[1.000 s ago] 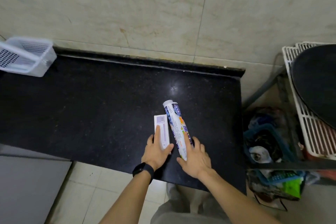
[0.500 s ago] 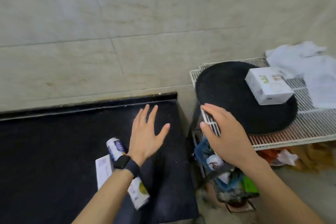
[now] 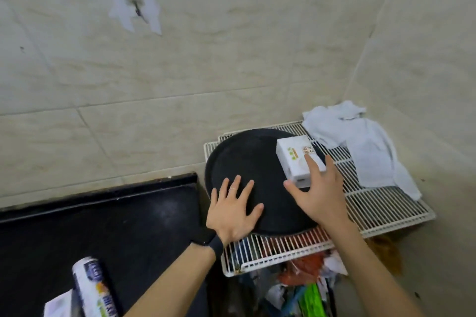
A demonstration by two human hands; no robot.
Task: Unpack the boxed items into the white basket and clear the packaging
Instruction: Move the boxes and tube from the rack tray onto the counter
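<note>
I had the left hand (image 3: 233, 211) spread wide and flat, palm down, over the near left part of the round black tray (image 3: 247, 162); from the head view I could not tell whether it pressed on the tray or hung just above it. A black wristband (image 3: 208, 239) sat on that wrist.

The right hand (image 3: 319, 193) was at the near end of the white box (image 3: 296, 159). Its fingers were spread and mostly straight, the forefinger laid on the box's top and the thumb just beside the near corner, with nothing clasped.

The box lay flat on the far right of the tray, and the tray sat on a white wire rack (image 3: 381, 208). A pale cloth (image 3: 368, 147) lay crumpled on the rack's far right corner.

On the black counter (image 3: 116, 226) to the left, a printed tube (image 3: 94, 288) and a small white carton (image 3: 56, 306) lay just beside each other at the bottom edge of the view. Mixed litter (image 3: 296, 285) showed under the rack.
</note>
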